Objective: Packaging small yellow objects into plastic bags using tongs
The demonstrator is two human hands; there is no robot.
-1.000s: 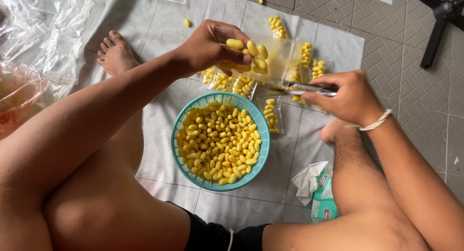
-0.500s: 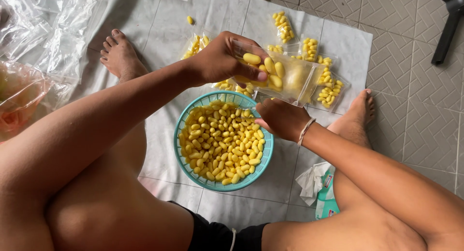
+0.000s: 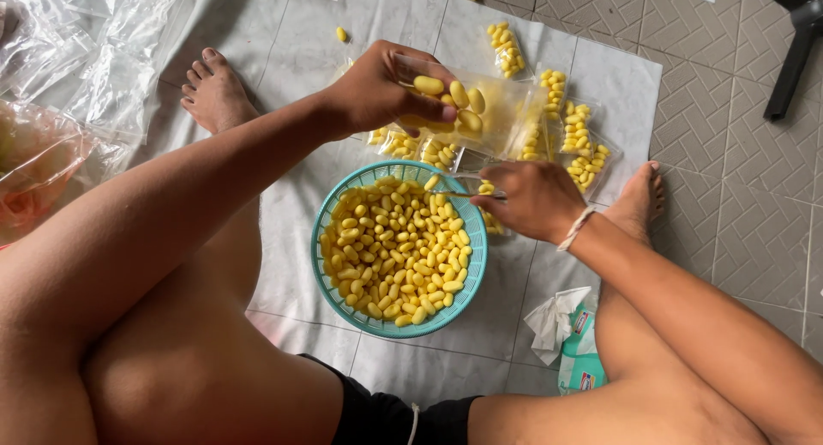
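Far left: crumpled clear plastic bags (image 3: pixel 103 59) heaped on the floor; a larger bag with orange-pink contents (image 3: pixel 34 166) lies below them, at the frame edge. Contents not identifiable.

Left foot (image 3: pixel 214 89) rests on the pale cloth (image 3: pixel 291 33) spread over the grey patterned tiles (image 3: pixel 737 162).

Left hand (image 3: pixel 377 89): raised above the cloth, fingers curled closed around the mouth end of a small clear pouch (image 3: pixel 480 111). Thumb lies across the front of the pouch, pressing on it; remaining fingers wrap behind. Pouch is held roughly level, partly filled with yellow oval cocoons (image 3: pixel 454 93); several sit right at the thumb.

Centre: teal mesh basket (image 3: pixel 476 269) on the cloth between the legs, filled nearly to the rim with loose yellow cocoons (image 3: pixel 394 256).

Right hand (image 3: pixel 531 201): low over the far right rim of the basket, fingers bent inward and pinched on a thin metal tool (image 3: pixel 467 194), likely tweezers. Tool tip points left over the cocoons, with one cocoon just at its end; cannot tell whether the tip grips it. A pale band (image 3: pixel 576 229) circles the wrist.

Behind both hands: filled small pouches (image 3: pixel 579 141) lying flat on the cloth, some overlapping. Two stray cocoons lie on the cloth near the top edge.

Right: right foot (image 3: pixel 639 201) at the cloth's edge. Lower right: crumpled white tissue (image 3: pixel 557 321) touching a teal tissue pack (image 3: pixel 583 359) beside the right leg. Top right: dark furniture leg (image 3: pixel 793 51) on the tiles.
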